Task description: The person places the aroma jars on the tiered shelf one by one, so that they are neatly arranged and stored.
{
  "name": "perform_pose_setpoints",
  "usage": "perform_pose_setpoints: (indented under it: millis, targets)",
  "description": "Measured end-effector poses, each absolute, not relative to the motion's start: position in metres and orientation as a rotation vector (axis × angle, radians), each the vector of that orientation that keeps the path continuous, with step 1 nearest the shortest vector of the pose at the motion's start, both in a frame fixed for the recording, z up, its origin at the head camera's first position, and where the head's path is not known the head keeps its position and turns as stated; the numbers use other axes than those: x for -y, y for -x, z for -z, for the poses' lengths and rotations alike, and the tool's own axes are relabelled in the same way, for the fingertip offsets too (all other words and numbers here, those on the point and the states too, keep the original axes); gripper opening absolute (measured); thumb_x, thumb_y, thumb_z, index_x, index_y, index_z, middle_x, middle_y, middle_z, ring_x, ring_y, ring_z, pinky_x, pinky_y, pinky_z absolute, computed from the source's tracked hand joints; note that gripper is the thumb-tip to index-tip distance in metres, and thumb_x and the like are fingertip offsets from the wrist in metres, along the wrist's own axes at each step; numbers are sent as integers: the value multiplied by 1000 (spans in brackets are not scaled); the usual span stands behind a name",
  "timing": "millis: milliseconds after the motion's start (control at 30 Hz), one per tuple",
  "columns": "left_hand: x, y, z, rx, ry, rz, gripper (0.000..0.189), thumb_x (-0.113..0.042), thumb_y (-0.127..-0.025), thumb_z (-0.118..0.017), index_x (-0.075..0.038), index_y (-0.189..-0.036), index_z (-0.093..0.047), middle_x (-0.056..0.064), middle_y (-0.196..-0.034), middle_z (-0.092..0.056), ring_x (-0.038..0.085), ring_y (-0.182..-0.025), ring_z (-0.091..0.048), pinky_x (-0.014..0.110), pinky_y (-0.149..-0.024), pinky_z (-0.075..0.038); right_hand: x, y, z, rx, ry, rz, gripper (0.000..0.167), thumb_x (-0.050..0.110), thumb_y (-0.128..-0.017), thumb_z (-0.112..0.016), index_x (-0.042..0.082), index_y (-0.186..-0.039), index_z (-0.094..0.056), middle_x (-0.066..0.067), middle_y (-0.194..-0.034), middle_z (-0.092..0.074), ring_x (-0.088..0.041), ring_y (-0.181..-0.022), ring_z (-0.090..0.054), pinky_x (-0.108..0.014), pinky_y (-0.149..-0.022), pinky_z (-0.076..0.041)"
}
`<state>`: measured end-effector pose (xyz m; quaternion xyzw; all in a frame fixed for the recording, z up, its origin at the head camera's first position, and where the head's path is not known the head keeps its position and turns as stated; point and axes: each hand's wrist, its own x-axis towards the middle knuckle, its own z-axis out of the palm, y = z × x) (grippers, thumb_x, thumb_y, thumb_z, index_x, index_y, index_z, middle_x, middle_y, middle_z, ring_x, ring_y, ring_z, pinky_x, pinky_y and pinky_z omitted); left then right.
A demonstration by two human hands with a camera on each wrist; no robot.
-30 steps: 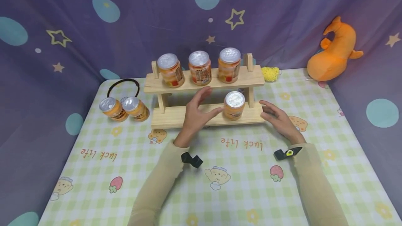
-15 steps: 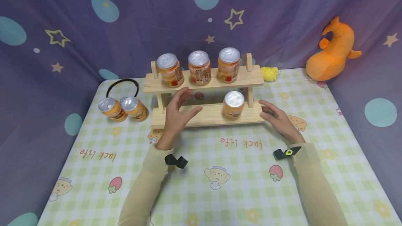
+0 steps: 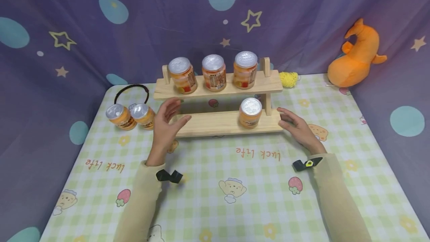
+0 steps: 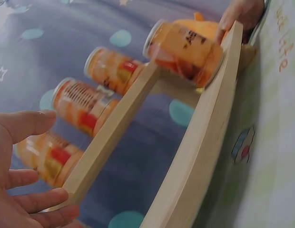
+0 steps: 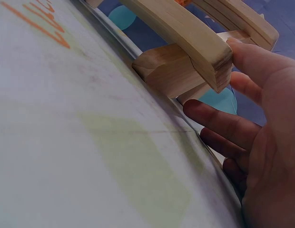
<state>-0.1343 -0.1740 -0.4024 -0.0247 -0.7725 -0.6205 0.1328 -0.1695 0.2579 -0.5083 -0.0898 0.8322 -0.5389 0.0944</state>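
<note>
A two-tier wooden shelf [image 3: 218, 124] stands on the table. Three orange-labelled jars with silver lids, left [image 3: 183, 79], middle [image 3: 214, 77] and right [image 3: 245, 74], stand on its upper board. One more jar [image 3: 250, 113] stands at the right of the lower board. My left hand [image 3: 166, 126], thumb and fingers spread and holding nothing, is in front of the shelf's left end, partly covering it. At the opposite end, my right hand [image 3: 300, 132] touches the lower board's end with its fingertips, its other fingers loosely extended [image 5: 223, 118].
Two more jars [image 3: 120, 117] [image 3: 142, 115] sit left of the shelf, beside a dark brown loop [image 3: 132, 86]. Behind the shelf's right end lies a yellow yarn bundle [image 3: 289, 79]. An orange plush toy [image 3: 352, 62] leans on the purple curtain at the back right.
My left hand has moved left, from beside the lower jar to the shelf's left end, with nothing in it. The right hand and the jars have stayed in place.
</note>
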Motion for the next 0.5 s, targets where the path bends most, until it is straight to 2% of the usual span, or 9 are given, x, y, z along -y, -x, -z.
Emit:
perform_pose_setpoints:
  millis: [67,200,367,433,500]
  targets:
    - [181,133,402,2234,43,1784,64,3,-82,-77,-2,-141,-51,16,-136,-59,20,-125,-57,46,-112,-40,-258,170,509,-2464,260,1598,58,32,-102,-57,23,-156,-36,-15,-148,-53,10,-118,-48,-18,-101,-40]
    - [195,129,400,2214,-39,1769,65,3,-83,-76,-4,-143,-50,17,-136,-59,23,-127,-56,35,-110,-42,-258,169,509,-2457,248,1593,59,34,-102,-57,24,-156,-36,-15,-149,-53,10,-118,-48,-19,-100,-40]
    - [214,125,398,2174,-118,1712,63,3,-83,-76,-6,-141,-52,-9,-121,-65,8,-117,-60,24,-103,-46,-257,169,507,-2462,250,1596,58,34,-102,-57,23,-156,-36,-16,-148,-53,10,-117,-48,-16,-99,-40]
    - [222,125,396,2132,-140,1709,63,5,-82,-76,-7,-140,-54,-15,-117,-65,8,-116,-61,23,-102,-46,-257,168,506,-2463,253,1600,58,34,-102,-57,23,-156,-37,-16,-147,-54,11,-116,-49,-15,-99,-40]
    - [231,124,395,2074,-164,1717,61,6,-81,-76,-9,-137,-56,-12,-117,-67,11,-115,-62,23,-101,-47,-257,168,506,-2463,256,1601,58,33,-102,-57,23,-156,-37,-16,-147,-54,11,-116,-49,-16,-99,-40]
